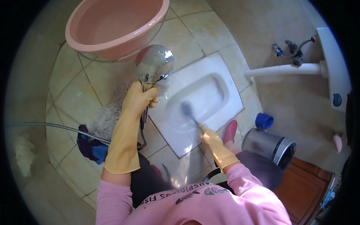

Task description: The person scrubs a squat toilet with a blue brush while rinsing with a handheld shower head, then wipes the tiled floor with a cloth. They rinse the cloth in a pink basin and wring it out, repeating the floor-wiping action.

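My left hand [143, 95], in a tan rubber glove, grips the handle of a chrome shower head [157, 63]. A metal hose [70, 129] runs from it toward the left wall. In a matching glove, my right hand [209, 136] holds a toilet brush [187, 108] by its handle. The brush head is blurred and lies inside the basin of a white squat toilet [227, 97] set into the floor. Behind my left forearm is a grey shaggy mop or rug [108, 118]; the arm hides part of it, so I cannot tell which.
At the upper left stands a large pink tub [123, 46]. A bin [263, 144] and a blue cup-like container [264, 121] are by the right wall, below a white pipe [284, 69] and cistern [332, 64]. Dark blue and purple cloth or plastic [90, 147] lies left.
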The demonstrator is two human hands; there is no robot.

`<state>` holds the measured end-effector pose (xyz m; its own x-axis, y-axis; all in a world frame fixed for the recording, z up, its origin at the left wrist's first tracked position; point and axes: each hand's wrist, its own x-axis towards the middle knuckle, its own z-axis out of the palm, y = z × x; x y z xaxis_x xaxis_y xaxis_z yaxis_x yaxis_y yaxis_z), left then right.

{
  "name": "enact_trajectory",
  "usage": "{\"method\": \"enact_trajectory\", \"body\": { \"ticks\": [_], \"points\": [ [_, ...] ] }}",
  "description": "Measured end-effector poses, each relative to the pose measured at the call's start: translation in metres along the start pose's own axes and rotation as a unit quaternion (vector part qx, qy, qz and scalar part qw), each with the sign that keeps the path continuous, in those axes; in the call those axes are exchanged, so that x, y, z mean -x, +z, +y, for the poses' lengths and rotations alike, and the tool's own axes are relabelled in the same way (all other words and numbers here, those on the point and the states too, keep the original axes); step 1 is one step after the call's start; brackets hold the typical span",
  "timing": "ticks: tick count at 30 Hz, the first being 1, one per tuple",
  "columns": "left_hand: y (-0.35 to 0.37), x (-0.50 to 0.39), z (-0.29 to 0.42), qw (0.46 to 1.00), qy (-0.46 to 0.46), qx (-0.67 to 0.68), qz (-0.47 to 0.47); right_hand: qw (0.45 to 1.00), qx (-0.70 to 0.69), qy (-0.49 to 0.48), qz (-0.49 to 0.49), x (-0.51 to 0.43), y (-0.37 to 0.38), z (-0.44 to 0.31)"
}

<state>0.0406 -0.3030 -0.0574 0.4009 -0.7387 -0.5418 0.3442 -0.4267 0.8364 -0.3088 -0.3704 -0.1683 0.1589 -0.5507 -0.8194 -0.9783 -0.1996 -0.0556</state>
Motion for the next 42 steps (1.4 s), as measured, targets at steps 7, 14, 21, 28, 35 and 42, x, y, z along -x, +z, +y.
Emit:
{"method": "enact_trajectory", "body": {
  "ticks": [7, 14, 21, 28, 35, 42],
  "points": [
    [0.006, 0.004, 0.001, 0.999, 0.014, 0.034, -0.020, 0.999, -0.033, 0.007, 0.022, 0.019, 0.003, -0.063],
    [0.008, 0.003, -0.004, 1.000, 0.012, 0.012, 0.016, 0.994, -0.015, 0.100, 0.039, -0.046, -0.033, -0.004],
    [0.014, 0.010, 0.002, 0.998, -0.013, -0.051, 0.031, 0.998, 0.044, 0.051, 0.011, -0.086, -0.085, 0.057],
    [0.015, 0.033, 0.010, 0.999, 0.002, -0.020, 0.046, 0.968, 0.211, -0.104, 0.088, -0.220, -0.081, 0.086],
    [0.000, 0.047, 0.012, 0.998, -0.007, -0.009, 0.061, 0.991, -0.022, -0.031, -0.128, -0.155, -0.130, 0.104],
    [0.005, 0.043, 0.010, 0.998, 0.010, -0.010, 0.060, 0.999, 0.003, 0.036, -0.004, -0.160, -0.127, 0.047]
  ]
}}
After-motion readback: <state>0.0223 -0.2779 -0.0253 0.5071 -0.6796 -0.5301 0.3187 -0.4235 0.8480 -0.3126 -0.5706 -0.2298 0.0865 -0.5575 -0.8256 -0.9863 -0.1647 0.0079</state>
